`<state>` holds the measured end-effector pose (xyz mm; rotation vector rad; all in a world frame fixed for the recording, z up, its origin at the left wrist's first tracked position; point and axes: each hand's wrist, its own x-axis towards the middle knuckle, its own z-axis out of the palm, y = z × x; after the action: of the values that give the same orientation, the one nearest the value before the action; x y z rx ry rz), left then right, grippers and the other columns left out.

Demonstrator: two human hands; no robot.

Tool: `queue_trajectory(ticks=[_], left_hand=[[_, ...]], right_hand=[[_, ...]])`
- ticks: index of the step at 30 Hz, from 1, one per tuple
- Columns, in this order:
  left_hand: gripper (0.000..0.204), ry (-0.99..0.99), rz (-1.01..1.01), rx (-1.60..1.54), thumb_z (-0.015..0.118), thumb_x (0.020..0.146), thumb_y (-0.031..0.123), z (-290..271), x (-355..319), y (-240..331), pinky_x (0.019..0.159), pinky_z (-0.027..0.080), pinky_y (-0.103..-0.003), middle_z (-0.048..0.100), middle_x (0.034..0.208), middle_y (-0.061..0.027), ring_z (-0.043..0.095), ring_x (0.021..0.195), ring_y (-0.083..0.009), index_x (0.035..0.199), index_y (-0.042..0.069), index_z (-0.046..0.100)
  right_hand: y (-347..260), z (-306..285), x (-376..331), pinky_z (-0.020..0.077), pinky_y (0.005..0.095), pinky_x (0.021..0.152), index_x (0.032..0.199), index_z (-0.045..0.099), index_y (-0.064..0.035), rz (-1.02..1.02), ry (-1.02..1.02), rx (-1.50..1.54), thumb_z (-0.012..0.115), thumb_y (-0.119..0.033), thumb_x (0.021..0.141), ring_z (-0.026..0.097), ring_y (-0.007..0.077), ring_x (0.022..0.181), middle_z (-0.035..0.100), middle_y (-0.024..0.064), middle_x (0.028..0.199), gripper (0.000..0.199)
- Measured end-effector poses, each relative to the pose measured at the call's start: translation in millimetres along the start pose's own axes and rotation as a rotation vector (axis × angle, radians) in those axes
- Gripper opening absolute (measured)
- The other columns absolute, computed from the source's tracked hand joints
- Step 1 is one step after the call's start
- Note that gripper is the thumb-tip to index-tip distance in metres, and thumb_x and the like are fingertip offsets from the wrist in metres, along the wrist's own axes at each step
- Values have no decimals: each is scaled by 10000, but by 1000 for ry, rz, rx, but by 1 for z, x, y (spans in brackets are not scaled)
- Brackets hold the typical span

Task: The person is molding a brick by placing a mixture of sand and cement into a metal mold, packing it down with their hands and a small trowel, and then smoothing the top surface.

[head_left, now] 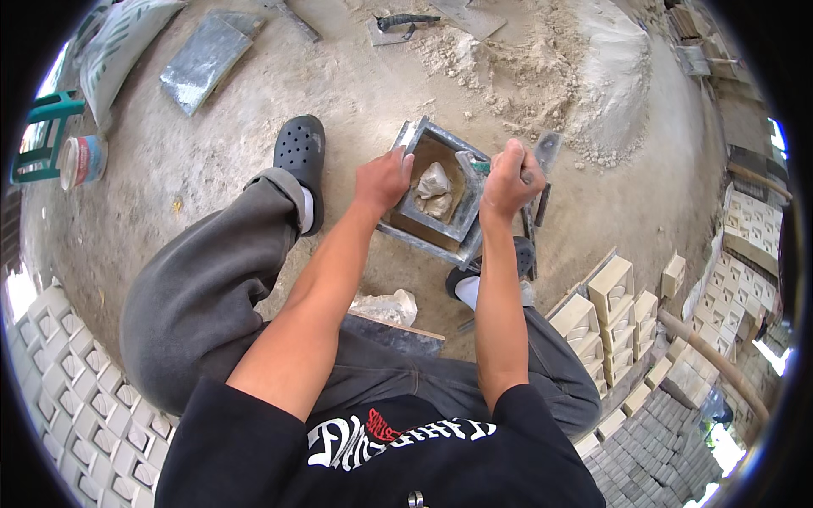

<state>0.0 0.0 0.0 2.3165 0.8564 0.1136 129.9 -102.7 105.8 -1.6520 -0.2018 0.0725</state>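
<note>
A square metal mould (440, 222) stands on the sandy ground between my feet, with pale lumps of cement mix (434, 188) inside it. My left hand (383, 179) grips the mould's left rim. At the mould's right rim, my right hand (506, 179) is closed around the handle of a trowel (544, 154), whose blade points away to the right. Both forearms reach down from the lower edge.
A mound of sand (584, 76) lies beyond the mould. Cast hollow blocks (611, 313) stand in rows at the right and lower left (76, 381). A flat slab (203, 59), a sack (127, 42), a paint can (82, 161) and a green stool (42, 127) sit upper left.
</note>
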Motion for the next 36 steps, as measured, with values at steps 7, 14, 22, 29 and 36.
queue_trajectory(ticks=[7,14,22,29,36], left_hand=[[353,23,-8,18,413,975,360,-8,5,-5,683,516,-466,697,904,-144,669,794,-345,1103,94,608],[340,9,7,14,419,976,358,-1,1,0,681,516,-466,695,888,-143,666,785,-348,1077,94,607],[331,46,33,-17,437,978,326,-1,-5,1,645,508,-473,687,845,-170,652,744,-373,1102,76,615],[322,52,49,-26,431,981,326,-1,-4,5,639,505,-477,686,859,-161,653,746,-369,1101,85,608],[334,-26,-39,18,410,979,354,-3,-5,-4,693,513,-470,694,922,-147,666,818,-348,1094,104,598]], right_hand=[[15,10,-10,230,270,447,592,391,2,-137,-90,-136,536,-92,900,316,38,517,352,-37,530,353],[31,-19,-21,258,281,450,592,416,9,-247,-194,-231,535,-54,894,330,51,513,359,-14,518,331],[29,-32,-31,318,260,468,612,482,7,-144,-48,-200,503,-118,936,403,60,512,462,-7,542,348],[33,-41,-37,320,257,472,598,457,-8,-226,104,-275,506,-139,945,408,67,514,456,-5,546,374],[5,-25,-33,295,252,465,595,461,-23,-40,98,-24,510,-158,949,388,62,502,454,-15,549,382]])
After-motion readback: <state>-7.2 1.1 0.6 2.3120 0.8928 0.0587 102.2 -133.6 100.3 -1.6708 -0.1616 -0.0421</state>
